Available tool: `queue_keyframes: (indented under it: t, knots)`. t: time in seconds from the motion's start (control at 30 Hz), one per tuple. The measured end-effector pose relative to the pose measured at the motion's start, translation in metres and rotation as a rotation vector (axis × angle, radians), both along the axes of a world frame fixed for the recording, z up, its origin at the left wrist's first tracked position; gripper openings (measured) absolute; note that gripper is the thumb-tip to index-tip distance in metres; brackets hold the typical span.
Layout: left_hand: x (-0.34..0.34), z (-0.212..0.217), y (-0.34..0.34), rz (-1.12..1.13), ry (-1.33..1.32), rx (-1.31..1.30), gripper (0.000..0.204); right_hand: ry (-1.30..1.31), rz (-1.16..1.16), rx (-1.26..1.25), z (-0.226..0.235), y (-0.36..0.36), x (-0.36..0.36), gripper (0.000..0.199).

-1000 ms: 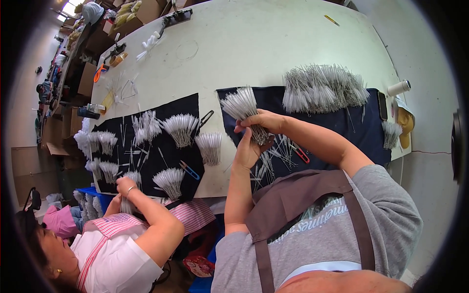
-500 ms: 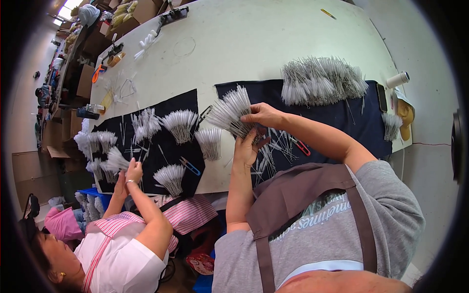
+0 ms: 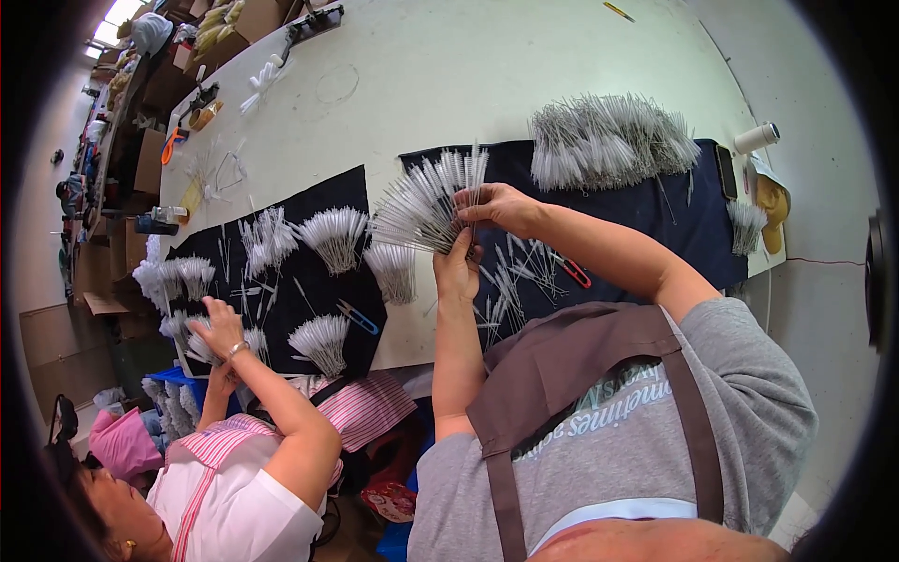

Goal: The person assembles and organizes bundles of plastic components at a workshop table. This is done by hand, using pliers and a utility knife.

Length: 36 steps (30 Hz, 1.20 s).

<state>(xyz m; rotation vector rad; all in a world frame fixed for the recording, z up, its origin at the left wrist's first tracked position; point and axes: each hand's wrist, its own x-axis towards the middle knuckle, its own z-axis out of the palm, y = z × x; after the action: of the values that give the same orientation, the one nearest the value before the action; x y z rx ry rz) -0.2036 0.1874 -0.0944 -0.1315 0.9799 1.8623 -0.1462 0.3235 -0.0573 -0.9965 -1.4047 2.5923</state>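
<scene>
My left hand [image 3: 456, 272] is closed round the wire stems of a fanned bunch of thin wire brushes [image 3: 412, 214] with white bristles. At the right side of that fan, my right hand [image 3: 503, 208] pinches some of the brushes between thumb and fingers. Both hands are above the near-left part of a dark blue cloth [image 3: 646, 239]. Loose brushes [image 3: 510, 300] lie scattered on the cloth just beneath, beside red-handled thread snips [image 3: 574, 273]. A bundle of the same brushes [image 3: 391, 272] rests on the bare table to the left of my left wrist.
A large heap of brushes [image 3: 613, 145] covers the cloth's far side, near a phone [image 3: 726, 171] and a white cylinder [image 3: 757, 139]. At left, a co-worker's hand [image 3: 223, 330] reaches over brush bundles on a black cloth [image 3: 309, 215], where blue snips [image 3: 358, 317] lie.
The bunch in my left hand has spread into a wider fan, and my right hand has shifted along its right side. The co-worker's hands have parted, one reaching over brushes on the black cloth.
</scene>
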Motion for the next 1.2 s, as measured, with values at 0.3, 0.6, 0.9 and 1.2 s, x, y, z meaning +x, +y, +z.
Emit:
queue_keyframes:
  t: [0.3,0.6,0.9,1.2]
  knots:
    - [0.005,-0.001,0.003,-0.089,-0.027,0.035,0.030,0.046,-0.026,-0.011,-0.004,0.005,0.004,0.016]
    - [0.003,-0.005,0.009,-0.198,-0.035,0.056,0.033,0.056,-0.093,0.034,-0.004,0.004,0.006,0.024]
    - [0.007,-0.001,0.021,-0.255,-0.051,0.104,0.030,-0.079,-0.031,0.165,0.002,0.009,0.011,0.023]
    - [0.007,0.008,0.022,-0.204,-0.050,0.118,0.030,0.044,-0.022,-0.034,-0.005,0.014,0.013,0.017]
